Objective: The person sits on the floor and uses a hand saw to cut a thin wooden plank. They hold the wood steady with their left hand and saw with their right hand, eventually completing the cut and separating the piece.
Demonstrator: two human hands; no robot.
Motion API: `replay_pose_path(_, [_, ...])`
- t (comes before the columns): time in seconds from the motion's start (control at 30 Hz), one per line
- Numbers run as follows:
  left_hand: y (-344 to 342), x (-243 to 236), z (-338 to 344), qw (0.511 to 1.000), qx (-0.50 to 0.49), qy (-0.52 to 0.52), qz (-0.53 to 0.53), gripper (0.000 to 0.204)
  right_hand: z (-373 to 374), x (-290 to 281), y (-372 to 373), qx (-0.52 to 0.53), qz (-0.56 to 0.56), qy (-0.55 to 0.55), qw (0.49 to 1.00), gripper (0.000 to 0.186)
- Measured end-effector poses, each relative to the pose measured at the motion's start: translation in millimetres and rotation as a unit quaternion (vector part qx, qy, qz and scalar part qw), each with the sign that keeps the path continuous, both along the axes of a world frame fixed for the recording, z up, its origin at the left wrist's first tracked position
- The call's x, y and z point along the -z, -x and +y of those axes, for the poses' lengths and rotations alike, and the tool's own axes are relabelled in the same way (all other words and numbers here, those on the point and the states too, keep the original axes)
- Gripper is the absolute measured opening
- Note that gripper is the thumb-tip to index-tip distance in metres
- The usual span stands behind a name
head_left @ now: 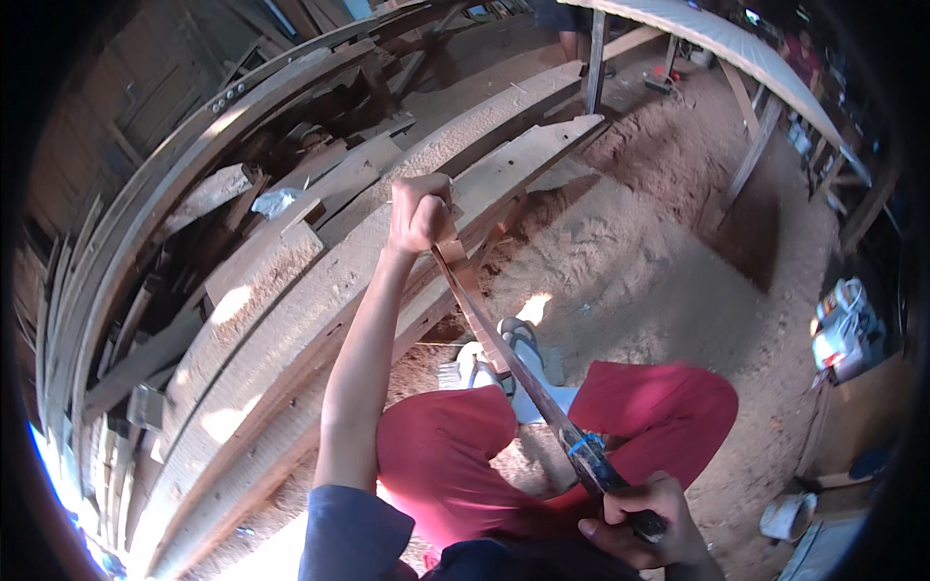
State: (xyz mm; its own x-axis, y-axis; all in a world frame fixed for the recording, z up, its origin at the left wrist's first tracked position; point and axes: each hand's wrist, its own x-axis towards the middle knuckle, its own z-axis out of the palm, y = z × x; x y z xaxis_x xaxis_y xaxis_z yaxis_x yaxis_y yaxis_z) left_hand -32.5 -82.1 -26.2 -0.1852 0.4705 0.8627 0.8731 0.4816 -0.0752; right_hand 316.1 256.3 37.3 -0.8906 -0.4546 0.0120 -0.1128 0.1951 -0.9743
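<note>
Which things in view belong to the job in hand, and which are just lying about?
In hand:
- long tool
- left hand, closed at its far end
- right hand, gripping its near end

Seemingly lying about:
- short plank
- clear plastic bag
- white tub
- filled bag

Bare hands numbered two: one left hand and one right hand. One long, narrow tool with a dark handle was counted, bearing one bright blue tie, plus one pale, thin wooden piece. Red-trousered legs totalled two, sandalled feet two. Also recorded were one broad, pale tabletop, one round, whitish container and one bulging, whitish plastic bag. Long, weathered wooden beams overlapped too heavily for a reliable count.
</note>
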Motion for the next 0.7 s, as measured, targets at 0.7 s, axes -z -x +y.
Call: replay_pose_path(0.7, [-1.8,8.3,-5.8,1.000,0.000,-0.018,-0.020,0.026,-27.1,-26.8,-14.8,0.054,-0.094,0.004,0.994,0.044])
